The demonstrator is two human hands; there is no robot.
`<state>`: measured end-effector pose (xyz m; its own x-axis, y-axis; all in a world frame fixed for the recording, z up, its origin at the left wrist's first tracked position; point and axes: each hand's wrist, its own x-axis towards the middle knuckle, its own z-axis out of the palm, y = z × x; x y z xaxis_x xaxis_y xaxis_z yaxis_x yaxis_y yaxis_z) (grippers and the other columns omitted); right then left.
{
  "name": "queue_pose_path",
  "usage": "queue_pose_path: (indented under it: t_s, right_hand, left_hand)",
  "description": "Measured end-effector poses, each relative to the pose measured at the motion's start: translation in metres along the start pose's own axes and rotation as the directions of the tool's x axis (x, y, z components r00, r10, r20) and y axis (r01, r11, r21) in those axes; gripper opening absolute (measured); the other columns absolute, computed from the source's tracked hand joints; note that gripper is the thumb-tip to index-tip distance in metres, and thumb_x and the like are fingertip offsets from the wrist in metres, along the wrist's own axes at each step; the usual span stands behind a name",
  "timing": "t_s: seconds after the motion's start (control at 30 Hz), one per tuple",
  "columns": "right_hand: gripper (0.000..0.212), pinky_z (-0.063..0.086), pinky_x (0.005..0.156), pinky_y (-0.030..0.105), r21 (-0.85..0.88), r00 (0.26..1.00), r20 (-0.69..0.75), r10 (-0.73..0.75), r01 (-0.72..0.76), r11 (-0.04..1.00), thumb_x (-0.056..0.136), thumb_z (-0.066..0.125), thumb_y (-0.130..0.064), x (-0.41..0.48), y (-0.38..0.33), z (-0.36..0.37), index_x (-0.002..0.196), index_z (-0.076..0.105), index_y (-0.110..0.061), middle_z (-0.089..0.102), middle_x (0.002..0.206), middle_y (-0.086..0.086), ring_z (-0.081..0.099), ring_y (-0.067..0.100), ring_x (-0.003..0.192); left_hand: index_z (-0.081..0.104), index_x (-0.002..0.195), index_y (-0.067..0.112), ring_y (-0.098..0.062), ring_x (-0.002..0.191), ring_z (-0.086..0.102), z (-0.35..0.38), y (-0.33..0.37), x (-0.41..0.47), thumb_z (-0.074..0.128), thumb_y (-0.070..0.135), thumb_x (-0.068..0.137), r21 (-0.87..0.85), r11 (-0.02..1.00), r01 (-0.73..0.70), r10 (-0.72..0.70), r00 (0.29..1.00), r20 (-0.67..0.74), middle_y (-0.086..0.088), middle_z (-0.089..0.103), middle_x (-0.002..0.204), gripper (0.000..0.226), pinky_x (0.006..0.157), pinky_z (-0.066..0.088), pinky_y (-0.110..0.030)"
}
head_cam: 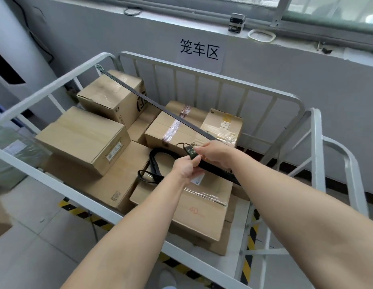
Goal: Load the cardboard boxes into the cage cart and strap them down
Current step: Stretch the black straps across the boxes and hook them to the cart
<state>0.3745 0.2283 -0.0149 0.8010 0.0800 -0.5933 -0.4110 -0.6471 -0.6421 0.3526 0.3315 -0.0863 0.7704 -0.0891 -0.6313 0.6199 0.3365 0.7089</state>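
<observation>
Strap (152, 103) taut diagonally over boxes (83, 138), far-left to near-right.

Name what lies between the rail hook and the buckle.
In the head view, only the taut strap runs from hook to buckle, crossing over the boxes.

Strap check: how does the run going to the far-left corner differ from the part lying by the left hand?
The far run is taut and straight from the cart rail to the buckle, raised above the boxes. The loose part lies slack in loops on one of them. The far run is a single line, while the loose part doubles back on itself. Both belong to one dark strap.
</observation>
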Motion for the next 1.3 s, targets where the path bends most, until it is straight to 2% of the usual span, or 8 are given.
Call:
queue_pose_path:
  t_s: [0.17, 0.3, 0.43, 0.57, 0.73, 0.93, 1.13, 1.3]
  right_hand:
    - [0.034, 0.051, 0.085, 0.04, 0.056, 0.999, -0.026, 0.022, -0.02, 0.998, 0.09, 0.063, -0.034, 0.03, -0.043, 0.034, 0.102, 0.068, -0.002, 0.069, 0.1, 0.012, 0.058, 0.023, 0.085]
    - [0.03, 0.05, 0.096, 0.041, -0.036, 0.998, -0.059, -0.002, 0.0, 0.999, 0.092, 0.062, -0.026, 0.041, -0.065, 0.037, 0.103, 0.07, 0.0, 0.071, 0.105, 0.014, 0.063, 0.024, 0.089]
    - [0.032, 0.05, 0.085, 0.033, -0.107, 0.992, -0.114, -0.055, 0.042, 0.993, 0.092, 0.061, -0.03, 0.059, -0.084, 0.032, 0.103, 0.072, -0.002, 0.07, 0.099, 0.011, 0.058, 0.02, 0.083]
    - [0.023, 0.047, 0.07, 0.026, 0.007, 0.981, -0.118, -0.156, 0.158, 0.987, 0.089, 0.066, -0.028, 0.079, -0.122, 0.052, 0.096, 0.072, -0.008, 0.071, 0.091, 0.005, 0.06, 0.016, 0.079]
    - [0.024, 0.049, 0.059, 0.018, 0.033, 0.975, -0.06, -0.215, 0.217, 0.976, 0.094, 0.061, -0.025, 0.099, -0.172, 0.085, 0.074, 0.065, -0.011, 0.062, 0.065, 0.003, 0.056, 0.012, 0.057]
    - [0.025, 0.051, 0.065, 0.028, 0.026, 0.959, -0.054, -0.278, 0.28, 0.96, 0.093, 0.061, -0.023, 0.136, -0.254, 0.129, 0.09, 0.072, -0.001, 0.065, 0.074, 0.008, 0.058, 0.017, 0.063]
    - [0.021, 0.054, 0.068, 0.027, 0.069, 0.962, -0.037, -0.271, 0.273, 0.959, 0.093, 0.062, -0.021, 0.189, -0.347, 0.2, 0.092, 0.071, -0.002, 0.068, 0.08, 0.01, 0.061, 0.016, 0.062]
    - [0.025, 0.046, 0.059, 0.024, 0.112, 0.964, 0.025, -0.263, 0.259, 0.959, 0.092, 0.06, -0.018, 0.233, -0.416, 0.277, 0.069, 0.061, -0.009, 0.061, 0.066, 0.009, 0.055, 0.017, 0.058]
  left_hand:
    - [0.059, 0.089, 0.01, -0.013, 0.056, 0.066, -0.035, 0.023, 0.001, 0.053, 0.003, 0.095, 0.122, 0.992, -0.02, 0.012, 0.998, 0.065, -0.01, 0.064, 0.086, 0.012, 0.06, 0.058, -0.026]
    - [0.061, 0.092, 0.007, -0.014, 0.063, 0.068, -0.051, 0.041, 0.004, 0.053, 0.008, 0.096, 0.165, 0.986, 0.011, -0.034, 0.99, 0.138, -0.009, 0.067, 0.081, 0.01, 0.07, 0.056, -0.029]
    - [0.063, 0.111, 0.005, -0.016, 0.072, 0.066, -0.079, 0.074, 0.016, 0.056, 0.011, 0.095, 0.23, 0.973, -0.023, 0.014, 0.999, 0.04, -0.006, 0.067, 0.085, 0.018, 0.083, 0.053, -0.032]
    - [0.061, 0.115, 0.007, -0.018, 0.081, 0.063, -0.111, 0.103, 0.024, 0.059, 0.01, 0.092, -0.04, 0.989, -0.141, 0.139, 0.989, -0.044, -0.006, 0.066, 0.09, 0.023, 0.086, 0.05, -0.033]
    - [0.063, 0.088, 0.011, -0.017, 0.077, 0.058, -0.152, 0.137, 0.03, 0.053, 0.01, 0.095, -0.328, 0.907, -0.265, 0.214, 0.959, -0.186, -0.003, 0.061, 0.08, 0.012, 0.073, 0.048, -0.028]
    - [0.063, 0.087, 0.005, -0.021, 0.071, 0.062, -0.214, 0.198, 0.051, 0.06, 0.011, 0.092, -0.397, 0.863, -0.311, 0.203, 0.935, -0.291, -0.009, 0.064, 0.081, 0.008, 0.055, 0.05, -0.022]
    - [0.066, 0.086, 0.006, -0.017, 0.071, 0.06, -0.318, 0.265, 0.081, 0.062, 0.009, 0.09, -0.365, 0.869, -0.335, 0.203, 0.912, -0.356, -0.007, 0.064, 0.082, 0.006, 0.059, 0.051, -0.021]
    - [0.066, 0.083, 0.007, -0.015, 0.066, 0.061, -0.413, 0.308, 0.098, 0.063, 0.008, 0.089, -0.346, 0.869, -0.353, 0.18, 0.878, -0.444, -0.005, 0.067, 0.075, 0.007, 0.061, 0.051, -0.021]
